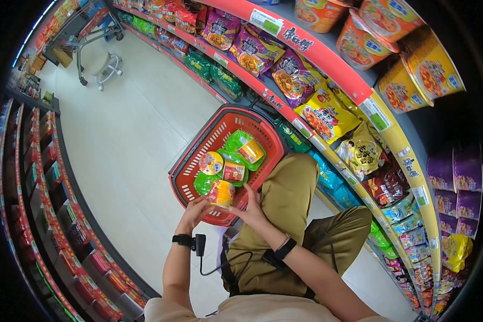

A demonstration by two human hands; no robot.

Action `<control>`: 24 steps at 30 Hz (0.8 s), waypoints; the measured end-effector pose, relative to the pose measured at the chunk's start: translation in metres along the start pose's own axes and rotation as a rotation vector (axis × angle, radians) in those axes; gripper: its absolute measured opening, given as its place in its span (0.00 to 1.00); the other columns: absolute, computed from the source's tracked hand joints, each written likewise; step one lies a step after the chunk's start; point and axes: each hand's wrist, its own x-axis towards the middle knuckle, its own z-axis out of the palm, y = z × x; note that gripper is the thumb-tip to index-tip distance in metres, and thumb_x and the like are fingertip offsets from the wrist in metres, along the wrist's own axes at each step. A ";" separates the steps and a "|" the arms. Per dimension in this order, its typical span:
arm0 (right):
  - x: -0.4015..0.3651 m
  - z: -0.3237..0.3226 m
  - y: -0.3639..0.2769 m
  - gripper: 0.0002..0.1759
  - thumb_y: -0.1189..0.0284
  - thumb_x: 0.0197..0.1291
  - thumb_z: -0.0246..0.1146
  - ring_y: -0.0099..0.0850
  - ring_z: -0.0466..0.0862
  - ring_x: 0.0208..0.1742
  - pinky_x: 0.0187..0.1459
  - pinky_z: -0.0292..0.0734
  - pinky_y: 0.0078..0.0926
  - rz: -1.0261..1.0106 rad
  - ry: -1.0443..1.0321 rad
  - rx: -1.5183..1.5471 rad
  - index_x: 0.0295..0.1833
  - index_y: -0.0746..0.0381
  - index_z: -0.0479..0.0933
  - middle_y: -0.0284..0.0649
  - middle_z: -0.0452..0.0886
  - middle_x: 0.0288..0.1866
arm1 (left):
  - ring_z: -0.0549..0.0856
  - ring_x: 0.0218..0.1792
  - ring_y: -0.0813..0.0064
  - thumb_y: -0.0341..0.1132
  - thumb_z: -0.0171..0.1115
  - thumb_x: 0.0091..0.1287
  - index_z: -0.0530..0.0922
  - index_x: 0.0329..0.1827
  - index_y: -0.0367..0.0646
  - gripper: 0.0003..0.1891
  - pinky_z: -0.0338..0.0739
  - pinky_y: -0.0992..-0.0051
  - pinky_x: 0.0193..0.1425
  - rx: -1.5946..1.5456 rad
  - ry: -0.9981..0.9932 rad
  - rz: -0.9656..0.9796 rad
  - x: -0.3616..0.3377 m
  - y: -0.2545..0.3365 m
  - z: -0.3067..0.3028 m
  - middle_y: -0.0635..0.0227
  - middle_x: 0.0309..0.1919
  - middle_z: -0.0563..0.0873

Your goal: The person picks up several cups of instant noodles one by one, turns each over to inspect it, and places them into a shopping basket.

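My left hand [197,209] grips a yellow and red instant noodle cup [221,194] from its lower left side. The cup is tilted over the near end of a red shopping basket [273,147]. My right hand [252,208] is close on the cup's right, thumb and forefinger spread apart, the thumb near the cup's base. Inside the basket lie a noodle cup with its round lid showing [211,162], a red and yellow cup [234,172], and a yellow cup [251,151]. Bright green packs [236,140] lie beneath and around them.
Shelves with purple noodle packs [252,51], a yellow pack [327,115] and orange noodle cups [362,43] rise on the right. My bent knee [292,177] is close to the basket. Another shelf [64,214] runs along the left. A wheeled cart [94,45] stands farther back on the pale floor.
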 end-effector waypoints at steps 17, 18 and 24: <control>-0.068 -0.176 -0.074 0.49 0.30 0.63 0.35 0.51 0.82 0.54 0.58 0.77 0.52 0.149 -0.373 1.367 0.73 0.61 0.57 0.59 0.75 0.59 | 0.69 0.68 0.65 0.31 0.80 0.47 0.54 0.75 0.40 0.53 0.66 0.65 0.70 0.858 -0.562 0.939 -0.152 0.051 0.208 0.60 0.67 0.69; -0.077 -0.187 -0.070 0.51 0.29 0.62 0.32 0.50 0.83 0.52 0.56 0.78 0.50 0.116 -0.382 1.267 0.72 0.62 0.57 0.59 0.78 0.56 | 0.69 0.68 0.65 0.31 0.80 0.47 0.54 0.75 0.40 0.53 0.66 0.65 0.70 0.875 -0.599 0.936 -0.154 0.045 0.223 0.60 0.67 0.69; -0.126 -0.214 -0.062 0.45 0.34 0.66 0.34 0.40 0.81 0.53 0.54 0.76 0.36 -0.056 0.225 0.928 0.70 0.63 0.60 0.49 0.78 0.56 | 0.73 0.63 0.67 0.31 0.79 0.48 0.60 0.71 0.38 0.47 0.67 0.67 0.68 0.760 -0.669 0.932 -0.184 0.014 0.295 0.59 0.62 0.72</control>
